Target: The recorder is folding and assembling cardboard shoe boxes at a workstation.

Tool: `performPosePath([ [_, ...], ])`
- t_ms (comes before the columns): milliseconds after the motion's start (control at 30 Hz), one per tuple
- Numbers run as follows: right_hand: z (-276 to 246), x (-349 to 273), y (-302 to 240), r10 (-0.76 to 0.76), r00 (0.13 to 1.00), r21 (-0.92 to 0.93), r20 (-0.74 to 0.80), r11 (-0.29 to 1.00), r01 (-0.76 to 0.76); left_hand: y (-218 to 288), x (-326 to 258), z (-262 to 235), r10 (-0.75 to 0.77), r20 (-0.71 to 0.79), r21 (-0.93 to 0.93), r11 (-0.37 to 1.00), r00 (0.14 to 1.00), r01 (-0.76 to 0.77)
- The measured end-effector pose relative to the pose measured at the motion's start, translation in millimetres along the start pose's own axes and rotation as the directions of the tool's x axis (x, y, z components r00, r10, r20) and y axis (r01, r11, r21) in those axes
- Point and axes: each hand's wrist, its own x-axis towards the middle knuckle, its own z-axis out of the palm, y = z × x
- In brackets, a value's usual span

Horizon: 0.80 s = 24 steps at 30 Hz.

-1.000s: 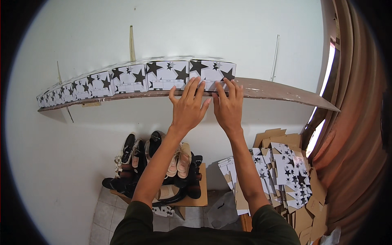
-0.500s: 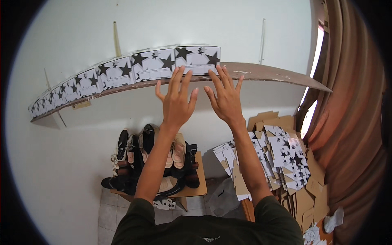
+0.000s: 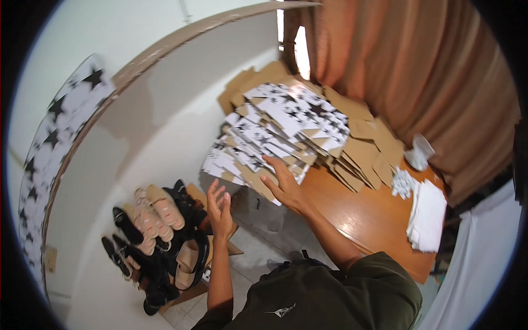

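Note:
My left hand [image 3: 220,213] is raised with its fingers apart and holds nothing, between a pile of shoes and a stack of flat cardboard boxes. My right hand [image 3: 285,186] is open too, at the near side of that stack; I cannot tell whether it touches it. The flat boxes [image 3: 316,113] are white with black stars, and brown on the inside, lying in an uneven heap on a wooden table [image 3: 352,212]. Folded star-print boxes [image 3: 54,140] stand in a row on a wall shelf [image 3: 144,59] at the left.
Black and beige shoes [image 3: 164,212] are heaped on a cardboard box at the lower left. On the table's right side lie crumpled white paper [image 3: 403,183], a stack of white sheets [image 3: 428,217] and a whitish wrapped bundle [image 3: 419,152]. A brown curtain [image 3: 396,71] hangs behind.
My view has turned right, toward the table. Both hands have come away from the boxes on the shelf and down toward the flat boxes, staying open.

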Motion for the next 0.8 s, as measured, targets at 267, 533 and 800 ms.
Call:
performPosePath([
  [267,-75,-149,61,0.379,0.893,-0.056,-0.243,0.914,-0.403,-36,-64,127,-0.157,0.340,-0.138,0.967,0.927,0.215],
  [533,-129,-214,83,0.470,0.788,0.059,-0.398,0.870,-0.489,-22,-113,203,-0.165,0.463,-0.029,0.979,0.871,0.201],
  [800,-164,-199,100,0.411,0.851,0.049,-0.328,0.906,-0.419,-9,-121,241,-0.154,0.356,-0.054,0.981,0.922,0.185],
])
